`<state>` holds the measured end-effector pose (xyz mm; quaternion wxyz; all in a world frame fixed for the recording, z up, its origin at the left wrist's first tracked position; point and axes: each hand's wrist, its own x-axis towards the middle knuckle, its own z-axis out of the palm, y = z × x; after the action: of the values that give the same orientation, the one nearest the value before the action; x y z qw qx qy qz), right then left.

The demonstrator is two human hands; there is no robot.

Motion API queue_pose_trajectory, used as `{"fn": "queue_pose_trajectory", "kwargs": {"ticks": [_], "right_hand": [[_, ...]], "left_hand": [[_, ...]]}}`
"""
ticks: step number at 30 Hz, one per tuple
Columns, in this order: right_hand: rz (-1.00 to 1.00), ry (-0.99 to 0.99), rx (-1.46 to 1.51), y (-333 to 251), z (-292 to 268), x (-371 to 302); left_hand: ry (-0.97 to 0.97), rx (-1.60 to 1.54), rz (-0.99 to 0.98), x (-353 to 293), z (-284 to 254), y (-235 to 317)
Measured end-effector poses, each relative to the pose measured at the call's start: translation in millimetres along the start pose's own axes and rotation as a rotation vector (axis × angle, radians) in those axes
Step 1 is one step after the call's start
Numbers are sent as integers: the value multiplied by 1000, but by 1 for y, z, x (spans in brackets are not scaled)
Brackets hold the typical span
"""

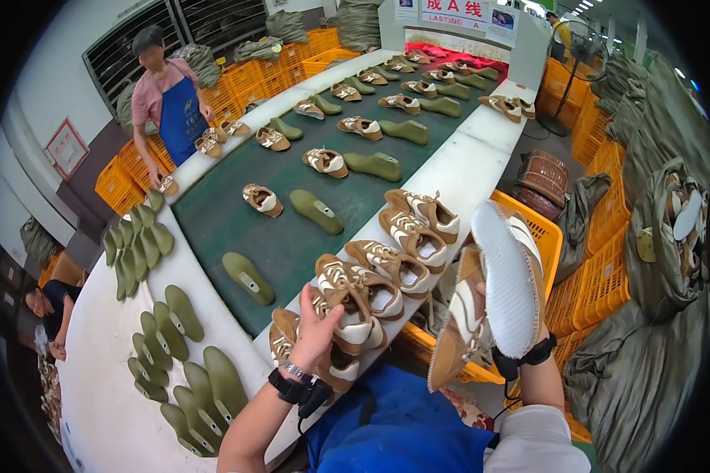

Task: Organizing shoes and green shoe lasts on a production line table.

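My left hand is closed on a brown-and-white sneaker upper in the row along the white near ledge, thumb and fingers against its side. Other laced sneaker uppers stand close together beside it. At the right, my right hand grips a pair of similar uppers, raised above an orange crate. One of them shows its flat white underside; the other upper hangs next to it, toe downward. Most of my right hand's fingers are hidden behind the shoes.
A green conveyor belt carries sneaker uppers and green shoe lasts. More lasts lie on the white table at left. Across the belt, a person in a blue apron touches a shoe. Orange crates stand at right.
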<state>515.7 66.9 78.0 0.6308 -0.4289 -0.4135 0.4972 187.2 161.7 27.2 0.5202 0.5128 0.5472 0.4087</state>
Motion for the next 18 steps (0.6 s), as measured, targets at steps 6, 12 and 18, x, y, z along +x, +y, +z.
{"fn": "queue_pose_trajectory", "kwargs": {"ticks": [6,12,18], "right_hand": [[-17,-455,408,-27,94,15],[199,-591,-256,-28,235,26],[753,-776,278,80,372,-19]], "left_hand": [[-242,-60,-66,-26,-51,-5],[263,357,514,-98,-106,11],[582,347,584,-177,-160,19]]}}
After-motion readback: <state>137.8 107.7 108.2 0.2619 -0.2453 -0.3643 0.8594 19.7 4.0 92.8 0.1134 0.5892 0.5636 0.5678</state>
